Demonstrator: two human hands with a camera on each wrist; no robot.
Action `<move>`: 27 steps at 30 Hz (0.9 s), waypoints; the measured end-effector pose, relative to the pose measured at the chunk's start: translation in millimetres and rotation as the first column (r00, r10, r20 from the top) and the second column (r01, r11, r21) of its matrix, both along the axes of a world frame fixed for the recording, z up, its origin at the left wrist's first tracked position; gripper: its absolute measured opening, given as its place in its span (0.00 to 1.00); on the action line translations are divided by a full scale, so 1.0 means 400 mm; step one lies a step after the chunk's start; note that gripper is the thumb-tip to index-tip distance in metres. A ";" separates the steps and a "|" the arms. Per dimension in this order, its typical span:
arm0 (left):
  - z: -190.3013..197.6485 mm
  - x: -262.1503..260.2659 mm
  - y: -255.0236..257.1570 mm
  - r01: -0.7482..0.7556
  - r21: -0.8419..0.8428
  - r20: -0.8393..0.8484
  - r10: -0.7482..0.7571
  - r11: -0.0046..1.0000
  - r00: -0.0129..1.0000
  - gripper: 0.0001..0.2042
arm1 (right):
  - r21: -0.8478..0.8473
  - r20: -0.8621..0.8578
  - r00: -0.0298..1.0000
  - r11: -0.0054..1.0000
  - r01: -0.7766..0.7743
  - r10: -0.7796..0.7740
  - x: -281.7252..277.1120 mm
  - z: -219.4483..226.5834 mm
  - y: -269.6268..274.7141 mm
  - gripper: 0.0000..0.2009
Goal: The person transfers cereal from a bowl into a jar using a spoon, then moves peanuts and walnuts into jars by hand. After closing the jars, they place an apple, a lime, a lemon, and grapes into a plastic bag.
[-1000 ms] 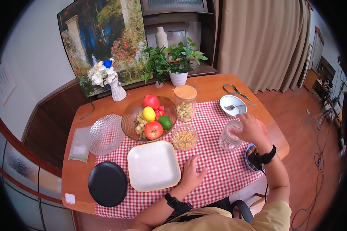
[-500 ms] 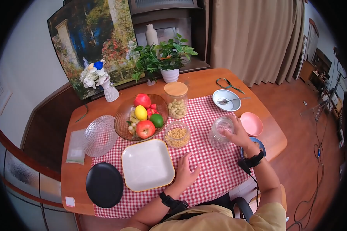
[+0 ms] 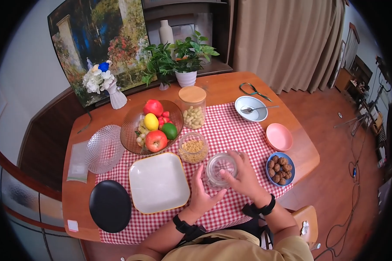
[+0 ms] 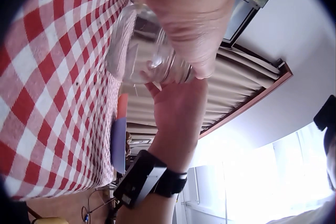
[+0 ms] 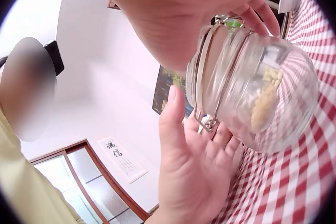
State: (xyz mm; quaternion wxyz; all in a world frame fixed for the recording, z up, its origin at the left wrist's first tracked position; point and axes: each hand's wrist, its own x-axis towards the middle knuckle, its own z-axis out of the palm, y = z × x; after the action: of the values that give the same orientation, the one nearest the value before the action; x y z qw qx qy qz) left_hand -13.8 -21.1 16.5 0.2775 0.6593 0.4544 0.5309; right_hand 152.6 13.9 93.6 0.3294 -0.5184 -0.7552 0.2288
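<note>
A clear glass jar [image 3: 213,168] with a wire clip stands over the checked cloth in front of me. My right hand [image 3: 248,182] grips it near its lid, thumb on one side and fingers on the other. On the jar's left side is my left hand [image 3: 201,195], its fingers extended and thumb spread, close to the glass. The right wrist view shows the jar [image 5: 262,93] with the left palm [image 5: 194,177] turned towards it. In the left wrist view the right hand [image 4: 181,103] reaches the jar [image 4: 142,51] from the far side.
A glass bowl of yellowish pieces [image 3: 194,152] sits just behind the jar. Left are a white square dish [image 3: 159,185], black plate [image 3: 110,206] and fruit bowl [image 3: 128,141]. Right are a walnut bowl [image 3: 272,179], pink bowl [image 3: 278,137] and white bowl with spoon [image 3: 259,115].
My right hand has brought the jar leftwards from beside the pink bowl to my left hand. The walnut bowl has come into full view. My left hand stays open.
</note>
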 end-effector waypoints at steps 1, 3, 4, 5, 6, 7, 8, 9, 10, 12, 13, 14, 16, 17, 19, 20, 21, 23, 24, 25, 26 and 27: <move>0.008 0.000 0.000 0.029 0.009 0.049 -0.030 1.000 0.998 0.48 | -0.004 0.007 1.000 1.000 -0.001 0.001 -0.007 -0.002 -0.022 0.33; 0.018 -0.001 -0.002 -0.009 0.076 -0.028 0.011 0.997 1.000 0.48 | 0.096 0.034 0.996 0.992 0.077 -0.080 -0.014 -0.013 -0.065 0.33; 0.012 0.001 -0.002 0.025 0.037 0.033 -0.027 0.999 0.999 0.47 | 0.056 0.020 0.997 0.996 0.073 -0.075 -0.015 -0.003 -0.086 0.34; 0.008 0.002 -0.002 0.062 0.000 0.095 -0.062 0.998 0.994 0.46 | 0.051 0.029 0.997 0.996 0.071 -0.073 -0.015 -0.007 -0.105 0.34; 0.014 0.001 -0.003 0.057 0.005 0.079 -0.057 0.998 0.995 0.45 | 0.082 0.040 0.994 0.992 0.098 -0.101 -0.015 -0.015 -0.126 0.34; 0.018 -0.001 -0.002 0.054 -0.003 0.087 -0.053 0.999 0.995 0.45 | 0.113 0.048 0.990 0.986 0.123 -0.129 -0.011 -0.019 -0.144 0.33; 0.021 -0.005 -0.002 0.082 0.006 0.062 -0.082 0.997 0.995 0.45 | 0.026 -0.003 0.994 0.994 0.105 -0.105 -0.004 -0.016 -0.158 0.33; 0.024 -0.007 -0.001 0.110 0.013 0.037 -0.111 0.994 0.993 0.45 | 0.016 0.003 0.995 0.995 0.102 -0.102 0.007 -0.023 -0.165 0.33; 0.026 -0.006 -0.001 0.110 0.015 0.038 -0.111 0.994 0.993 0.45 | 0.004 -0.017 0.996 0.996 0.087 -0.087 0.020 -0.033 -0.169 0.33; 0.022 -0.005 0.002 0.116 0.009 0.056 -0.117 0.993 0.992 0.45 | 0.009 -0.102 0.993 0.998 0.065 -0.064 0.040 -0.055 -0.169 0.33; 0.019 -0.004 0.003 0.125 0.014 0.071 -0.126 0.992 0.989 0.45 | 0.004 -0.099 0.993 0.998 0.065 -0.064 0.044 -0.065 -0.171 0.33; 0.012 -0.003 0.004 0.142 0.005 0.102 -0.142 0.990 0.985 0.46 | 0.001 -0.205 0.973 0.994 0.111 -0.108 0.047 -0.075 -0.174 0.32; 0.011 -0.007 0.003 0.149 0.003 0.097 -0.149 0.989 0.984 0.46 | 0.060 -0.283 0.946 0.981 0.185 -0.161 0.052 -0.093 -0.177 0.28; 0.012 -0.007 0.003 0.157 0.004 0.088 -0.157 0.988 0.984 0.46 | 0.057 -0.278 0.947 0.982 0.182 -0.160 0.054 -0.088 -0.176 0.28; 0.031 -0.007 0.007 0.205 -0.002 0.052 -0.204 0.979 0.977 0.45 | -0.091 -0.292 0.937 0.981 0.173 -0.192 0.056 -0.074 -0.174 0.26; 0.034 -0.009 0.006 0.250 -0.011 0.013 -0.249 0.968 0.968 0.44 | -0.099 -0.287 0.939 0.981 0.166 -0.188 0.067 -0.088 -0.169 0.26; 0.031 -0.008 0.006 0.245 -0.015 0.015 -0.245 0.969 0.969 0.44 | 0.028 -0.183 0.963 0.978 0.208 -0.200 0.085 -0.105 -0.160 0.26; 0.025 -0.005 0.005 0.305 -0.048 0.063 -0.301 0.951 0.951 0.41 | 0.155 -0.077 0.972 0.961 0.231 -0.221 0.105 -0.117 -0.155 0.26; 0.028 -0.005 0.005 0.304 -0.051 0.066 -0.301 0.951 0.951 0.41 | 0.161 -0.094 0.964 0.952 0.262 -0.249 0.107 -0.100 -0.151 0.25; 0.035 -0.005 0.006 0.314 -0.027 0.040 -0.313 0.949 0.949 0.38 | 0.166 -0.112 0.954 0.941 0.294 -0.278 0.110 -0.088 -0.145 0.24; 0.038 -0.006 0.007 0.326 -0.004 0.013 -0.326 0.945 0.945 0.35 | 0.184 -0.046 0.963 0.945 0.270 -0.266 0.116 -0.083 -0.140 0.23; 0.034 -0.006 0.008 0.326 -0.008 0.015 -0.326 0.945 0.945 0.35 | 0.180 -0.045 0.963 0.946 0.270 -0.266 0.119 -0.086 -0.137 0.23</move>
State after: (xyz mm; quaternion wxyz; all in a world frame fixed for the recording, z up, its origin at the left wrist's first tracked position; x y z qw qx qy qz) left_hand -16.2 -17.9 30.0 0.3678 0.7204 0.3400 0.4797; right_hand 200.3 -40.9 59.4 0.4114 -0.5814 -0.6923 0.1162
